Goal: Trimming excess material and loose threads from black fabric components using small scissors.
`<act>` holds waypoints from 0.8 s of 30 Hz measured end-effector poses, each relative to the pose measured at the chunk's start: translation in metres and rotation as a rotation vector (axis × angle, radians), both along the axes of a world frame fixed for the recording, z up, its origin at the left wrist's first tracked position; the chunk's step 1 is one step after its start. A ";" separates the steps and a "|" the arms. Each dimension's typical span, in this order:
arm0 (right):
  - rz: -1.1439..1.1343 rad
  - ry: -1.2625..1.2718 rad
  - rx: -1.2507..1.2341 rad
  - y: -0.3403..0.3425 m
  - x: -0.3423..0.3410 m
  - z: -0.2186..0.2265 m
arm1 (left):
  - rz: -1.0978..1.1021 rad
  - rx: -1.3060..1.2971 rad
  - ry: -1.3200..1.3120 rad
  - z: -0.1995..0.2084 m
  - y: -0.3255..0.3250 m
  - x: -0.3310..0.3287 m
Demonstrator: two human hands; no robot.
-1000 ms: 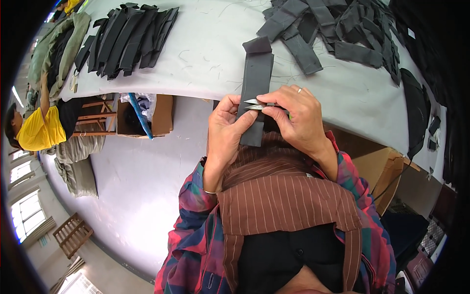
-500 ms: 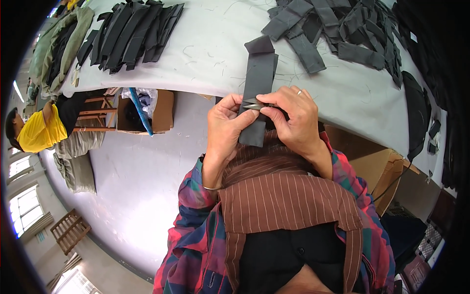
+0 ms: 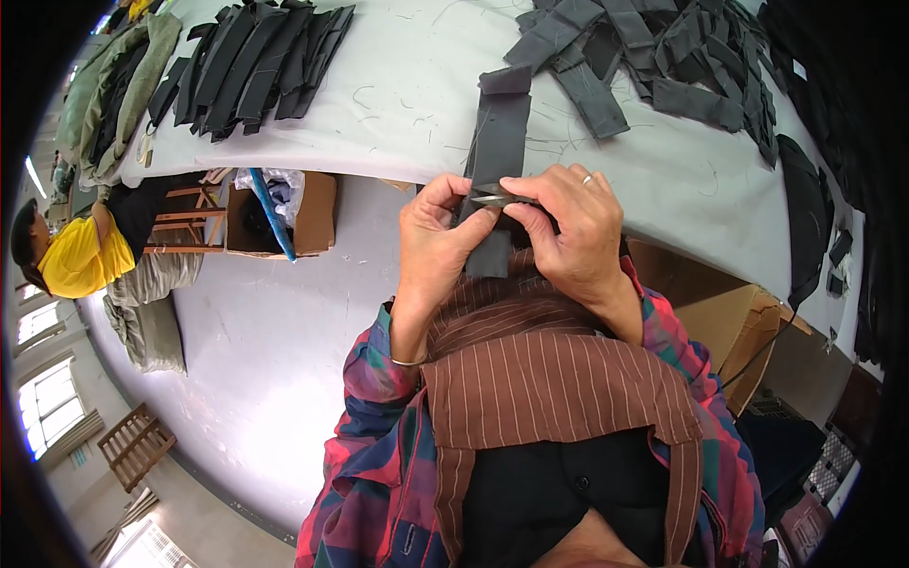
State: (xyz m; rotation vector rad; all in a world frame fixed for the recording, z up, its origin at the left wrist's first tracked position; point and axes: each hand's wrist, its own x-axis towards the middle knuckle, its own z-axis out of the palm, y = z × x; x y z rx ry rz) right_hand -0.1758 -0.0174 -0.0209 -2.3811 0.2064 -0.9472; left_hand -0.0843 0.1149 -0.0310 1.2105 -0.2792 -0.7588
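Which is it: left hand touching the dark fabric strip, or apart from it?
Touching: the head view shows the left hand pinching the dark fabric strip, its thumb overlapping the strip.

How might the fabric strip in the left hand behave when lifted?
The dark grey fabric strip probably bends easily, as its far end is creased. It looks light, being narrow and seemingly thin. It seems unlikely to roll, given its flat shape.
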 end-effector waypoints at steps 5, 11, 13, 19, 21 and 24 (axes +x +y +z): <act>0.004 0.049 -0.043 -0.001 0.001 0.004 | -0.006 0.112 -0.186 -0.001 0.000 0.004; 0.054 0.077 -0.055 -0.004 0.000 0.009 | -0.087 0.056 0.015 0.006 0.001 0.004; 0.048 0.062 -0.037 -0.006 0.000 0.009 | -0.089 0.049 -0.003 0.007 0.002 0.005; 0.024 0.079 -0.026 -0.009 0.001 0.012 | -0.076 0.143 -0.244 0.006 0.002 0.008; 0.035 0.088 -0.031 -0.010 0.002 0.012 | -0.073 0.182 -0.296 0.005 0.002 0.008; 0.048 0.095 -0.029 -0.011 0.002 0.013 | -0.070 0.199 -0.338 0.003 0.004 0.009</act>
